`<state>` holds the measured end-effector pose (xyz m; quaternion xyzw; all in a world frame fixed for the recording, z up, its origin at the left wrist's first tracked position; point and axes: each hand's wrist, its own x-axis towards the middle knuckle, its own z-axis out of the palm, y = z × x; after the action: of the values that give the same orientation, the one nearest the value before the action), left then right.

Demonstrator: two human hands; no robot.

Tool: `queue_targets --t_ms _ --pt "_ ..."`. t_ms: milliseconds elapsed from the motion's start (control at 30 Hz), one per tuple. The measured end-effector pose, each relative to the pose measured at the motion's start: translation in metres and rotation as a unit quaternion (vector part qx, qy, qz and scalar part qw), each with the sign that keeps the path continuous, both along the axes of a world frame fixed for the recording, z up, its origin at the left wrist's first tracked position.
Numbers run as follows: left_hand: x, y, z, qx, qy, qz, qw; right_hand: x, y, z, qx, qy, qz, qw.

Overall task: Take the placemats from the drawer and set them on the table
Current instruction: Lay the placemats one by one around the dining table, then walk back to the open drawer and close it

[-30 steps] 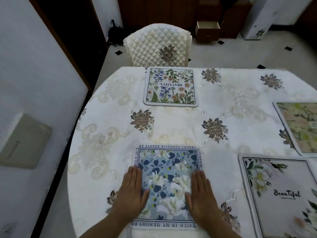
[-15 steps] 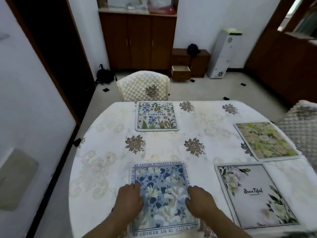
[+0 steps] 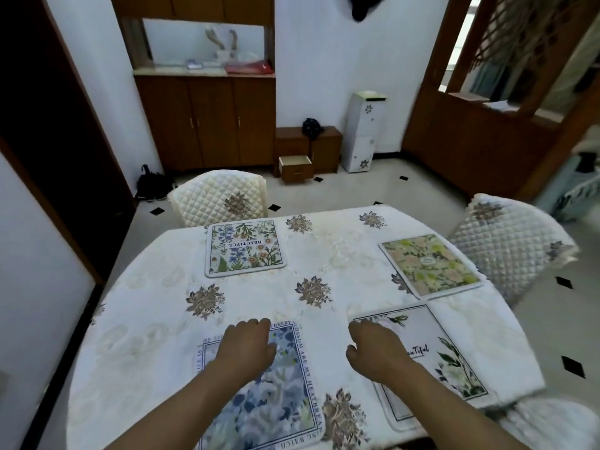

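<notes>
Several floral placemats lie flat on the table's white patterned cloth (image 3: 156,319). A blue-flowered placemat (image 3: 285,391) is nearest me, and my left hand (image 3: 246,345) hovers over its far left part with fingers curled, holding nothing. My right hand (image 3: 376,347) hangs loosely curled over the left edge of the white "Beautiful" placemat (image 3: 454,355), also holding nothing. A green-and-peach placemat (image 3: 428,264) lies at the right. A wildflower placemat (image 3: 243,248) sits at the far side. The small open drawer (image 3: 295,165) stands on the floor by the far wall.
Quilted chairs stand at the far side (image 3: 217,198) and the right (image 3: 506,241) of the table. A brown cabinet (image 3: 207,121) and a white floral unit (image 3: 365,131) line the far wall. A dark bag (image 3: 151,185) lies on the floor at the left.
Both hands have lifted off the blue placemat, and the right one has moved right over the white placemat. My view has tilted up, showing more of the room.
</notes>
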<state>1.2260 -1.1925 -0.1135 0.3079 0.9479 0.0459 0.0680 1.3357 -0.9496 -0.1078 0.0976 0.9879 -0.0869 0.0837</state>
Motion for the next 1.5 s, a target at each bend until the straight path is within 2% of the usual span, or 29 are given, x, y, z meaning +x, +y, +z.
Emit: queue_targets --t_ms 267,567,767,967,1100,1300,1500 --pt "0.062 0.154 0.02 -0.007 0.007 -0.016 1.0 0.066 0.131 0.025 -0.028 0.019 -0.012 0.999" --pt "0.126 0.312 0.049 0.006 0.029 -0.067 0.997 0.141 0.284 0.061 0.014 0.036 -0.071 0.997" --pt "0.136 0.381 0.066 0.026 0.046 -0.142 0.988 0.177 0.335 0.072 0.038 0.07 -0.149 0.986" --pt "0.146 0.432 0.07 0.054 0.017 -0.233 0.971 0.218 0.356 0.078 0.007 0.055 -0.254 0.966" --pt "0.157 0.468 0.073 0.076 0.014 -0.264 0.961 0.245 0.373 0.086 0.017 0.08 -0.302 0.95" --pt "0.186 0.516 0.07 0.073 0.019 -0.292 0.953 0.278 0.418 0.08 0.031 0.065 -0.315 0.946" --pt "0.21 0.603 0.061 0.06 0.04 -0.278 0.958 0.296 0.519 0.072 0.048 0.046 -0.301 0.951"
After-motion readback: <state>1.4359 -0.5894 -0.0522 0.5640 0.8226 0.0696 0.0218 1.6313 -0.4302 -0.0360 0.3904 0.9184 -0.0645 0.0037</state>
